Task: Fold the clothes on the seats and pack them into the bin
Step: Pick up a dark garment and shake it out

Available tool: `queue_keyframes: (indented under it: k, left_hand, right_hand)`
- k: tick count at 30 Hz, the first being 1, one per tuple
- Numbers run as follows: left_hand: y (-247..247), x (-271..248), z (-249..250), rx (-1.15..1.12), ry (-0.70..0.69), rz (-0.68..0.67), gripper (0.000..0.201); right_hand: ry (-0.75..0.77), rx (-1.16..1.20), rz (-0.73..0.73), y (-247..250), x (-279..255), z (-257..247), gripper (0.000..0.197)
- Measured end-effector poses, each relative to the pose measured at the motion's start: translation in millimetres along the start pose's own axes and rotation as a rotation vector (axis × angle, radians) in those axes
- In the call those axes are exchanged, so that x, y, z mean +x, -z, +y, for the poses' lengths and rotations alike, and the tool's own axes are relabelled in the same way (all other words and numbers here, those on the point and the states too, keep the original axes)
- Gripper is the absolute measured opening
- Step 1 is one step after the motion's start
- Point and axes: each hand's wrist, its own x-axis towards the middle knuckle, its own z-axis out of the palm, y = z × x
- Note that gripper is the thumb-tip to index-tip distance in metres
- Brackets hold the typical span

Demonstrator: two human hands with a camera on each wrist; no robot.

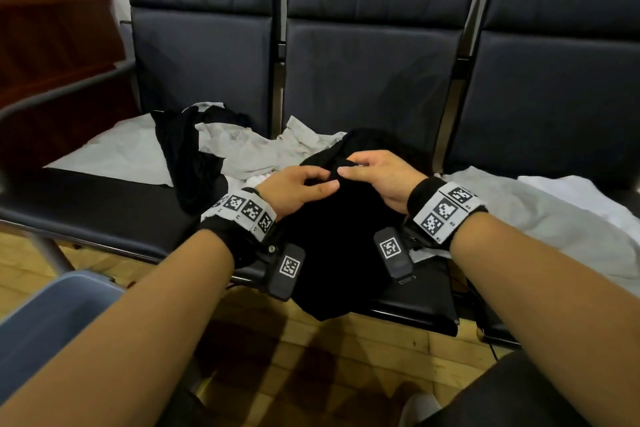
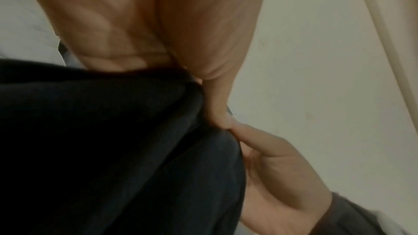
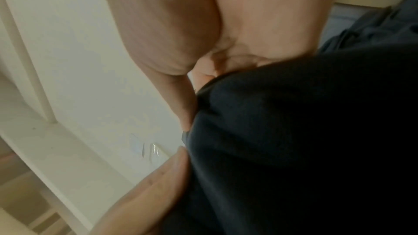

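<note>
Black garment [image 1: 332, 239] on seat [image 1: 104, 198]; left hand [image 1: 294, 189], right hand [image 1: 377, 175] both pinching its top edge.

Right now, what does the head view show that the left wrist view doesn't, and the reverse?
Only the head view: the row of dark seats, grey clothes and a white garment lying on them, the blue bin at lower left, the wood floor, and both tagged wristbands.

Only the left wrist view: a close look at the left hand's thumb tip meeting the right hand's at the fabric edge, with pale wall behind.

Both: the left hand and right hand pinching the black garment.
</note>
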Motion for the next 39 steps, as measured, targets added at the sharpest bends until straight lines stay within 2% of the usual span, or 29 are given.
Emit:
queue_keyframes:
  k: [2,5,7,8,11,12,16,20,22,23,26,28,30,31,33,35,36,38,39]
  left_hand:
    - [0,4,-8,0.051,-0.004,0.036,0.014]
    - [1,10,-12,-0.137,0.028,0.063,0.018]
    - [8,15,-18,-0.188,0.041,0.133,0.022]
    - [12,19,-23,-0.184,0.042,0.161,0.023]
    - [22,24,-36,-0.134,0.069,0.207,0.027]
    - [24,25,-41,-0.123,0.081,0.230,0.028]
    - [36,25,-49,-0.141,0.135,0.332,0.025]
    - [40,21,-58,-0.119,0.193,0.336,0.024]
    - [38,17,-60,-0.074,0.200,0.325,0.024]
    - [36,15,-59,-0.059,0.196,0.311,0.022]
    - [36,13,-56,-0.159,0.272,0.287,0.019]
    - [48,17,-62,-0.210,0.336,0.375,0.023]
    - [67,32,-83,-0.137,0.391,0.444,0.039]
    - [75,34,-80,-0.075,0.409,0.437,0.048]
    - [89,26,-46,0.110,0.429,0.443,0.040]
    - [109,25,-15,0.211,0.403,0.483,0.028]
    - [122,28,-4,0.198,0.375,0.497,0.024]
    - [144,30,15,0.129,0.362,0.537,0.031]
    - [153,29,27,0.122,0.372,0.540,0.034]
  right_hand:
    - [-0.024,0.044,0.002,0,0,11,0.025]
    - [-0.068,-0.003,-0.020,4,1,23,0.039]
    - [-0.136,-0.090,-0.055,11,1,29,0.048]
    - [-0.164,-0.099,-0.068,16,1,32,0.044]
    - [-0.222,-0.017,-0.127,27,-2,40,0.014]
    - [-0.211,-0.008,-0.116,30,-2,45,0.013]
    - [-0.183,0.023,0.002,39,0,59,0.013]
    - [-0.179,0.104,0.061,48,0,65,0.010]
    - [-0.173,0.182,0.077,50,0,65,0.026]
    - [-0.164,0.230,0.096,48,-1,64,0.027]
    - [-0.113,0.372,0.233,45,3,57,0.007]
    - [-0.086,0.461,0.353,50,4,45,0.010]
    - [-0.061,0.543,0.457,62,4,31,0.014]
    - [-0.059,0.553,0.498,71,2,22,0.015]
    - [-0.052,0.530,0.544,86,-5,6,0.011]
    - [-0.029,0.505,0.579,103,-8,-9,0.033]
    - [0.001,0.497,0.589,110,-10,-18,0.035]
    - [0.043,0.428,0.612,122,-17,-41,0.009]
    - [0.060,0.405,0.613,129,-21,-52,0.008]
